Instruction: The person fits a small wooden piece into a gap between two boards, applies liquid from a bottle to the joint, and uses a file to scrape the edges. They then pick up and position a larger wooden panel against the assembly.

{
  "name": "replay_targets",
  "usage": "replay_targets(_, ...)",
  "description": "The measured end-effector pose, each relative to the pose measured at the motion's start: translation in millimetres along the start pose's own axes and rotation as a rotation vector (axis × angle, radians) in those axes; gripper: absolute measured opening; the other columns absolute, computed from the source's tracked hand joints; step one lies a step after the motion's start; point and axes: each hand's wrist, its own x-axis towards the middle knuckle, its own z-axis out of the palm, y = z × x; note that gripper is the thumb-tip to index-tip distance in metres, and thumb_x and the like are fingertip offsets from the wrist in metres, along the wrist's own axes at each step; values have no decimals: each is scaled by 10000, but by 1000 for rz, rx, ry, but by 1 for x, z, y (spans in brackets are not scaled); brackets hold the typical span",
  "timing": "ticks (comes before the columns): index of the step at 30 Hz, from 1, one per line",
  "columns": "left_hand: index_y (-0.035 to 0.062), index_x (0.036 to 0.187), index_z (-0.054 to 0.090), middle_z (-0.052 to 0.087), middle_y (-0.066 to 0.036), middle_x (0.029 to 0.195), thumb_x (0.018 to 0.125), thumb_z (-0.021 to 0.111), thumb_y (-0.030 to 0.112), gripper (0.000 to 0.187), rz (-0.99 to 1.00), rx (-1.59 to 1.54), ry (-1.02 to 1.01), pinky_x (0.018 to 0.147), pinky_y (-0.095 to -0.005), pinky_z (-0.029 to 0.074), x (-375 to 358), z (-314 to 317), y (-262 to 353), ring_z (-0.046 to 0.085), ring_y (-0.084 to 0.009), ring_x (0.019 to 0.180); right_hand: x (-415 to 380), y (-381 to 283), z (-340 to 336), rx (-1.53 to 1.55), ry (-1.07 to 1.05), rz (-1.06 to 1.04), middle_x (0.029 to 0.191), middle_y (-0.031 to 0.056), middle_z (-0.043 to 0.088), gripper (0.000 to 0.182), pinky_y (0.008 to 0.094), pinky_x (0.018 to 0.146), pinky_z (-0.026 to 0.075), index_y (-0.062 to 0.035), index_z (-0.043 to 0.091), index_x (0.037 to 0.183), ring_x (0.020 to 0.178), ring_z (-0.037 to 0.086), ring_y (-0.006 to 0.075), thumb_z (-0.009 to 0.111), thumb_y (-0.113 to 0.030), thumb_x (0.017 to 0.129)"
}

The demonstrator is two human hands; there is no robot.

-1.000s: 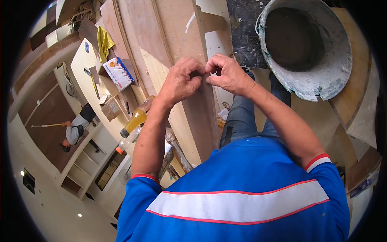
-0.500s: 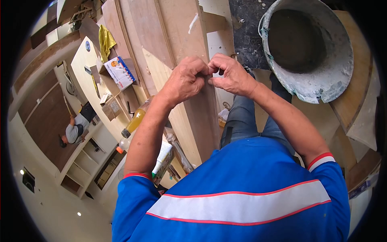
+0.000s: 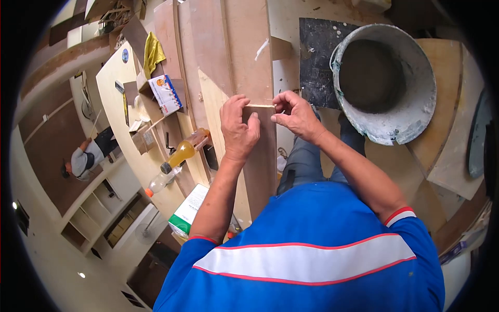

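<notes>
My left hand (image 3: 240, 129) is at the left edge of a narrow brown board (image 3: 260, 161), its thumb and fingers apart around the corner of the board's pale end. My right hand (image 3: 295, 117) is at the opposite corner, with thumb and forefinger curled close together; whether something small is between them is too small to tell. Behind the hands lies a wide wooden panel (image 3: 249, 62) with a white smear on it.
A bucket of grey material (image 3: 423, 99) stands right, beside a dark speckled board (image 3: 317, 65). At left are bottles (image 3: 183, 152), a green-and-white box (image 3: 188, 210), a printed box (image 3: 166, 94) and a yellow cloth (image 3: 153, 53). Another person (image 3: 83, 156) is at far left.
My hands have moved apart and sit lower in the view. My left hand has opened. The board's pale end now shows between them, and the view has shifted.
</notes>
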Motion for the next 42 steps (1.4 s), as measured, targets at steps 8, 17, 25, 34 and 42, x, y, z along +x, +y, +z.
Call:
replay_targets(8,-23,1291,555,535,-263,1367,780,708,43,537,-54,145,148,1068,-514,408,-60,14,-11,521,-431,1230,5,-7,10,-248,122,25,829,27,661,360,287,688,541,-1,665,996,748,596,99,888,-207,803)
replay_targets(17,-5,1337,539,533,-240,1406,834,668,105,531,-68,135,239,1099,-505,389,-68,26,-17,517,-415,1258,1,6,16,-243,157,134,755,25,680,181,277,644,515,6,704,921,683,594,85,759,-165,914)
replay_targets(25,3,1328,550,537,-231,1407,817,675,104,536,-60,114,270,1098,-501,392,-66,24,-18,519,-407,1258,-4,-13,1,-60,-33,201,986,59,711,323,285,800,567,38,673,1140,887,685,133,530,27,850)
replay_targets(34,41,1508,478,359,-255,1614,956,626,474,717,-26,192,11,1193,-597,210,-64,24,9,286,-455,1505,-26,12,-17,-331,-164,187,1260,170,646,641,320,926,562,67,495,1447,1057,682,208,517,55,807)
replay_targets(42,266,1579,457,161,-213,1718,988,547,576,674,16,284,-131,1230,-620,38,-66,33,5,81,-451,1585,-53,30,-35,-512,-192,255,1270,171,662,697,334,873,561,20,472,1498,1008,693,225,615,-57,820)
